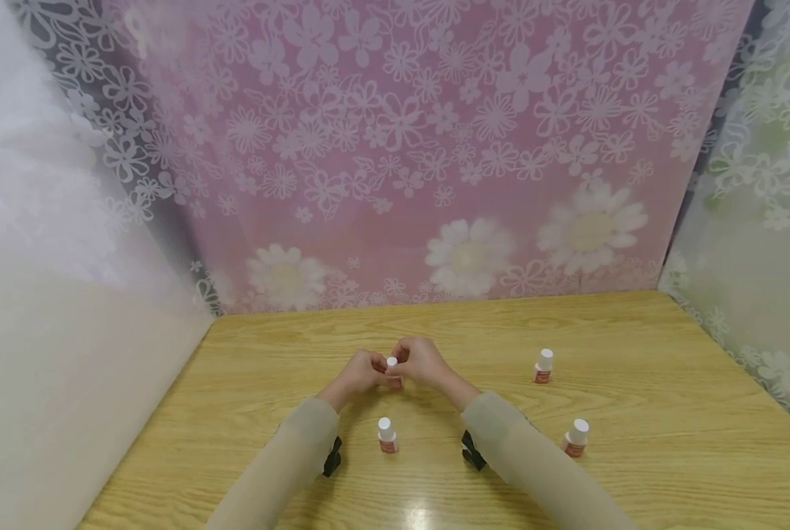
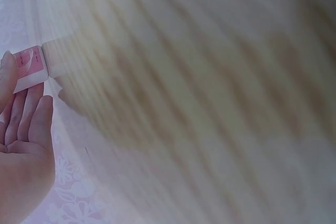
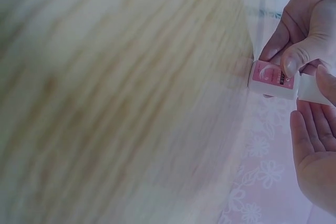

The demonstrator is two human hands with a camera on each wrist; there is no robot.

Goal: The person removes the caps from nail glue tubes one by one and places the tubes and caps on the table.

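A small white bottle with a pink-red label stands on the table between both hands. My left hand grips its body, the thumb lying across the label in the right wrist view. My right hand pinches the white cap from the other side. Part of the bottle is hidden by the fingers. In the left wrist view, the left hand's fingers lie behind the bottle, whose base meets the wood.
Similar capped bottles stand upright on the wooden table: one in front of the hands, one at the right, another beside the right sleeve. A pink flowered curtain closes the back; pale sheets flank both sides.
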